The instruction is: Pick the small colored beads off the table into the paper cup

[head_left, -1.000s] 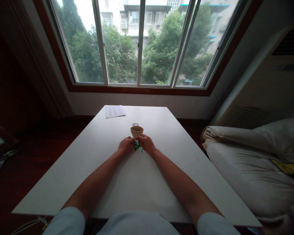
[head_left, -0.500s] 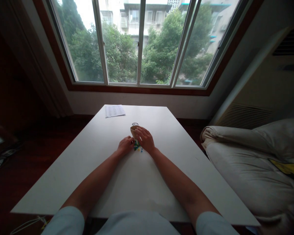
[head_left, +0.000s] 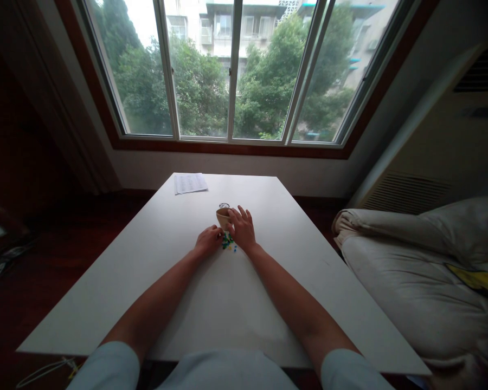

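Observation:
A small tan paper cup (head_left: 222, 216) stands on the white table, its mouth facing up. My right hand (head_left: 243, 229) is at the cup's right side, fingers spread and partly in front of it; whether they touch the rim I cannot tell. Small green, blue and yellow beads (head_left: 228, 242) lie in a loose pile just in front of the cup. Against the pile's left edge rests my left hand (head_left: 209, 240), its fingers curled together. What those fingers hold, if anything, is too small to see.
Behind the cup lies a thin dark loop, perhaps wire (head_left: 224, 205). Printed papers (head_left: 191, 183) lie at the far left of the white table (head_left: 228, 303). A cushioned seat (head_left: 394, 271) stands to the right, and a window is beyond the table.
My right hand's fingers have spread and lifted, showing more of the cup. The left hand, cup and bead pile look nearly the same.

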`<state>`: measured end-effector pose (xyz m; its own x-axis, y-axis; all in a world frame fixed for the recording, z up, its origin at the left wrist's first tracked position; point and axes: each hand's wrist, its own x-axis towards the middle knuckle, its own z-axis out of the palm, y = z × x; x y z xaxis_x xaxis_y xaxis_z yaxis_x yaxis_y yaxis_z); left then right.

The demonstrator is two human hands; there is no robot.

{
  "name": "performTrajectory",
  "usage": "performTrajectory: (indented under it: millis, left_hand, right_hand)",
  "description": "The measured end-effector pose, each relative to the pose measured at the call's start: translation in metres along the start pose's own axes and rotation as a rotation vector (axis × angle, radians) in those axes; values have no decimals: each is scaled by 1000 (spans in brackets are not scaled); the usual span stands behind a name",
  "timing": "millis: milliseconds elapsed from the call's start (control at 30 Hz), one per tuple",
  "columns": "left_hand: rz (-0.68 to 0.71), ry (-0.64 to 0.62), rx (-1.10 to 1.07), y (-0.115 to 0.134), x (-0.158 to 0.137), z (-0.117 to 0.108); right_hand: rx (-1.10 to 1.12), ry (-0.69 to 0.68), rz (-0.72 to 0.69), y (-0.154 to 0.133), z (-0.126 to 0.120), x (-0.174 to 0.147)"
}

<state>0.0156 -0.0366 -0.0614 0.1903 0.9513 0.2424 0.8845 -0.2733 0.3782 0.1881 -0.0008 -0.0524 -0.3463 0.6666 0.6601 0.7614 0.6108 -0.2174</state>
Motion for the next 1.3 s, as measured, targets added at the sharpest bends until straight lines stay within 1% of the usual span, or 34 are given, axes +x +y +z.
performTrajectory:
  millis: [167, 300, 533, 733, 867, 1133, 1300]
  left_hand:
    - [-15, -16, 1, 2, 0, -2]
    - [1, -7, 7, 1, 0, -1]
    - [-17, -16, 4, 2, 0, -1]
    - [-7, -11, 9, 0, 0, 0]
    - [13, 0, 6, -2, 1, 2]
    - [0, -17, 4, -3, 1, 1]
    - [51, 12, -7, -6, 1, 3]
  right_hand:
    - [-2, -6, 12, 3, 2, 0]
    - [-11, -2, 11, 4, 2, -1]
    - [-22, -32, 25, 5, 3, -1]
    - [10, 31, -3, 9, 5, -1]
    - [36, 22, -22, 10, 3, -2]
    - [46, 8, -19, 9, -2, -2]
    - [26, -6, -40, 7, -3, -1]
